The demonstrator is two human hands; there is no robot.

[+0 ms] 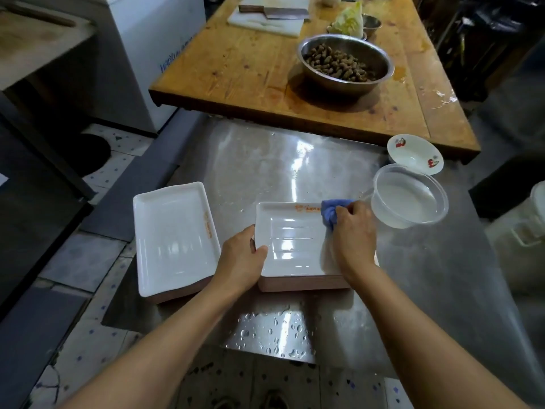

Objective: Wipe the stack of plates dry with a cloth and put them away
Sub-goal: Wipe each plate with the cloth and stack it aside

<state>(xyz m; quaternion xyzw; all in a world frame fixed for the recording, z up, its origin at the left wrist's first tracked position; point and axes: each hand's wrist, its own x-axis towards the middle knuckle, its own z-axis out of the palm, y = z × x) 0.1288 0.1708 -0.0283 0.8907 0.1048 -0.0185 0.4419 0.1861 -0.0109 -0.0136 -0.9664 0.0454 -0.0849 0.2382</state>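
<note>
1. We stand at a steel table (413, 261) whose smooth, shiny top carries scattered water drops (271, 332) near its front edge.
2. Our left hand (240, 261) is closed on the left rim of the top plate (292, 240), thumb lying over the lip and fingers curled beneath.
3. Our right hand (352, 231) is clenched around a bunched blue cloth (331, 212), pressing it onto the plate's far right corner.
4. That plate is rectangular, glossy white, with a raised rim, a shallow flat well and small orange lettering along its far edge. It tops a stack of plates (303, 283) whose outer sides look pinkish, in the middle of the steel top.
5. A second stack (174, 240) of the same white rectangular plates sits just to the left, near the table's left edge, apart from the first.
6. To the right stand a clear round plastic tub (410, 199) and a small white bowl (415, 153) with cherry prints.
7. Behind, a worn wooden table (236, 63) holds a round metal bowl (345, 62) of knobbly brown peanuts.
</note>
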